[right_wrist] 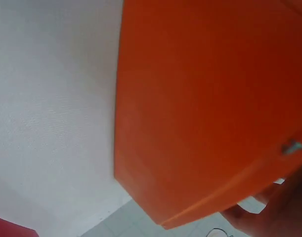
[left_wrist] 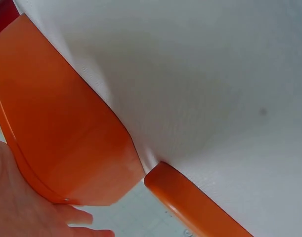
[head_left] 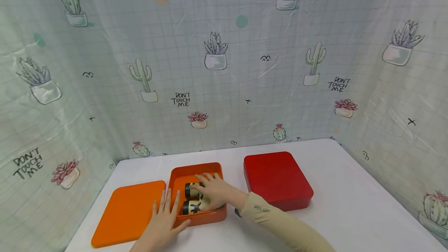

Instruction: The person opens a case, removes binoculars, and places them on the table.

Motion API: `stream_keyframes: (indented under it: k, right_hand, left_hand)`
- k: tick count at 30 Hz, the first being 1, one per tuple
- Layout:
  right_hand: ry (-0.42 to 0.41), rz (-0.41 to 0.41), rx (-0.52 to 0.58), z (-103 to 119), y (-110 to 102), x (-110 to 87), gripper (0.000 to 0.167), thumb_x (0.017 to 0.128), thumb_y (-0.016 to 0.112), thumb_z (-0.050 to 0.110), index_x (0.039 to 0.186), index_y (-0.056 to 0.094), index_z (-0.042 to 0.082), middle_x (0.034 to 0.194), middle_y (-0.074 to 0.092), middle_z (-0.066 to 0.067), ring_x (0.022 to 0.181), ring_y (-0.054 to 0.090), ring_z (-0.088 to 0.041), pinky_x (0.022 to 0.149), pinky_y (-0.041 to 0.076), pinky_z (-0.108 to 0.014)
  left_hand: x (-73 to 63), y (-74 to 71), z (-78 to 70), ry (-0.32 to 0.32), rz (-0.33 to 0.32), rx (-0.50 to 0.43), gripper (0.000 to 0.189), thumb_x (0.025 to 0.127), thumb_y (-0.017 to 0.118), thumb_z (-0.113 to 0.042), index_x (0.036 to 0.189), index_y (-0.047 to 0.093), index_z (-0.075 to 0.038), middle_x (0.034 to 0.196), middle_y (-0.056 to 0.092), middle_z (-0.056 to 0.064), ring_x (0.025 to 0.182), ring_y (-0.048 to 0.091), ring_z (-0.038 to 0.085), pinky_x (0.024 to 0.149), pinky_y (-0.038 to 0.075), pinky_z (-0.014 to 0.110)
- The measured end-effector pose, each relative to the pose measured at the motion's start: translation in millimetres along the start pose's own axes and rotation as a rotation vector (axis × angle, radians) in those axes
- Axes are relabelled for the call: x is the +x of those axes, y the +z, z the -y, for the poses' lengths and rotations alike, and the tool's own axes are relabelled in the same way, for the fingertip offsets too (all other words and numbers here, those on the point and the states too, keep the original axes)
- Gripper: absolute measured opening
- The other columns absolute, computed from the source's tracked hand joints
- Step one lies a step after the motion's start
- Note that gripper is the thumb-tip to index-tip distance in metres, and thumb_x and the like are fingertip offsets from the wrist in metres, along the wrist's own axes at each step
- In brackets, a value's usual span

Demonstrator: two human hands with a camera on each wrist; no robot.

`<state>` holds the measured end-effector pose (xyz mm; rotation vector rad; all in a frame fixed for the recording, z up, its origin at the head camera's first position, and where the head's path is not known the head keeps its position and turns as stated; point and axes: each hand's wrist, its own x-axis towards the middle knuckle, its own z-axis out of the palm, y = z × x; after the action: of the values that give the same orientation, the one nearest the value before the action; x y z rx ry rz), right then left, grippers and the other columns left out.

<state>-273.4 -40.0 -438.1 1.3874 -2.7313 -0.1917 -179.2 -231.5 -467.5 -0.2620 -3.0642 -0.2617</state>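
A pair of camouflage binoculars, cream with dark blotches and black barrel ends, lies inside the open orange box. My right hand reaches over the box's right side, its spread fingers on top of the binoculars and covering their right part. At the box's left wall is my left hand, with straight fingers spread near the rim. In the left wrist view the left hand lies against the rim of the box. The right wrist view shows mostly the box's outer wall; the binoculars are hidden there.
A flat orange lid lies left of the box on the white table. Right of the box stands a closed red box. A cactus-printed sheet hangs behind and at both sides of the table.
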Motion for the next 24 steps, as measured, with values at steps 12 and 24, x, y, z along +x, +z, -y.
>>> stream_keyframes:
  k: [12, 24]
  right_hand:
    - [0.009, 0.028, 0.082, -3, 17, 9.6, 0.083, 0.072, 0.054, 0.067, 0.140, 0.017, 0.038, 0.146, 0.027, -0.003, 0.131, 0.031, -0.028, 0.102, 0.032, -0.051]
    - [0.014, 0.070, 0.135, -1, 15, 10.5, 0.082, 0.073, 0.054, 0.064, 0.140, 0.014, 0.039, 0.143, 0.031, -0.004, 0.127, 0.037, -0.029, 0.103, 0.031, -0.051]
  left_hand:
    - [-0.8, -1.0, -0.4, -0.023, 0.052, -0.028, 0.095, 0.077, 0.044, -0.068, 0.143, 0.013, -0.007, 0.147, -0.001, 0.026, 0.134, -0.003, 0.043, 0.101, 0.008, 0.067]
    - [-1.2, -1.8, -2.4, -0.038, 0.057, -0.042, 0.095, 0.076, 0.046, -0.067, 0.143, 0.014, -0.008, 0.147, -0.002, 0.026, 0.134, -0.003, 0.044, 0.101, 0.008, 0.067]
